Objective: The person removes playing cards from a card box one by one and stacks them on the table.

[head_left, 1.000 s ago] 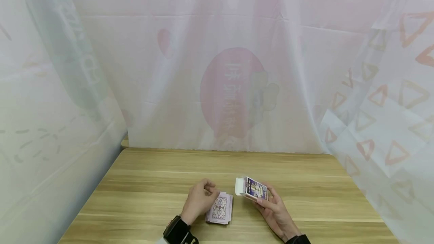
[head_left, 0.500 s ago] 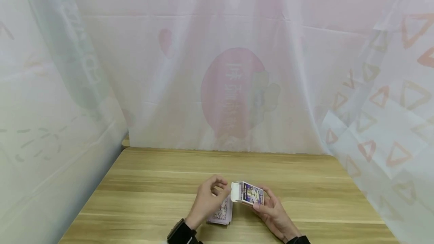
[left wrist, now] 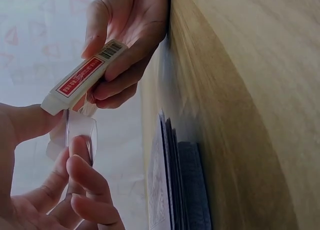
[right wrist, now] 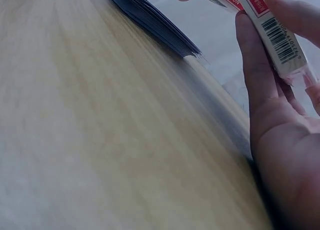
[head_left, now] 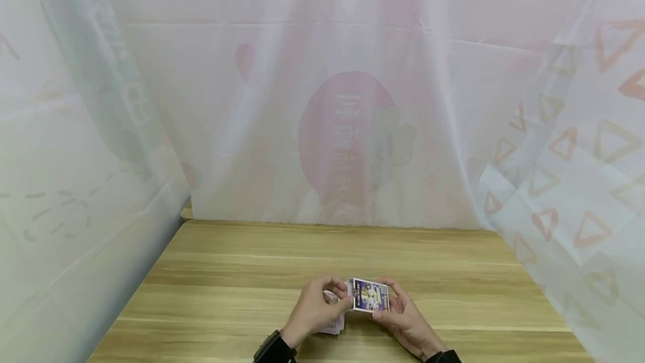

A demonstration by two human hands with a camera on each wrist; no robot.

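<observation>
My right hand (head_left: 398,310) grips a small purple-printed card box (head_left: 370,296) just above the wooden table (head_left: 227,273), fingers along its long edges. In the left wrist view the card box (left wrist: 82,77) shows a red label and a barcode. My left hand (head_left: 336,297) meets the box's left end: the thumb presses on that end and the curled fingers (left wrist: 80,175) hold a thin translucent flap (left wrist: 80,135). A stack of patterned playing cards (head_left: 335,325) lies on the table under the left hand, and the same card stack (right wrist: 155,22) shows in the right wrist view.
Sheer printed curtains (head_left: 347,128) close off the table at the back and on both sides. The table's far edge (head_left: 332,224) runs along the back curtain. Bare wood (right wrist: 100,140) lies all around the hands.
My left hand rose off the card stack and moved right to the box's open end. The right hand brought the box a little left and lower. The raised white flap no longer stands out.
</observation>
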